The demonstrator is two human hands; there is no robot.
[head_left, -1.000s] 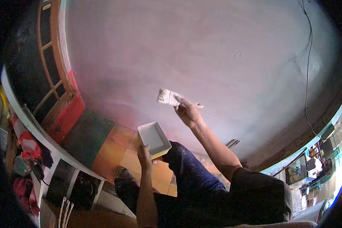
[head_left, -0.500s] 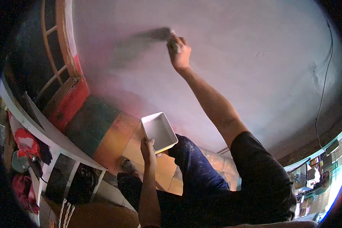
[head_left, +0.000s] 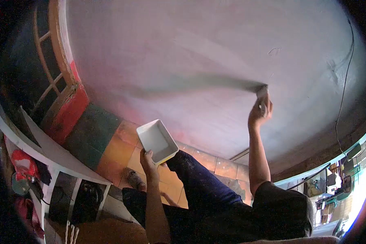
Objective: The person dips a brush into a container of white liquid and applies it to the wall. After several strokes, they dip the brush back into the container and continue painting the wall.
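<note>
My right hand (head_left: 260,112) is closed round the handle of a flat, pale paintbrush (head_left: 262,92), its tip right at the wall (head_left: 183,49). The wall is whitish with pink tints, and a dark shadow stretches left from the brush tip. Lower down, my left hand (head_left: 149,162) grips the near side of a rectangular white tub (head_left: 157,140), thumb over its rim. The tub tilts so that its pale inside faces me, and a yellow edge shows along its underside.
A wood-framed window (head_left: 49,53) stands at the left above a red-painted strip (head_left: 71,112). Orange and green tiles (head_left: 120,148) cover the floor by my leg. A white shelf unit (head_left: 75,166) curves along the lower left. A thin cable (head_left: 340,118) hangs down the wall at right.
My right hand has swept the paintbrush right and downward across the wall. The tub and left hand sit slightly further left in view, as the whole view has shifted a little.
</note>
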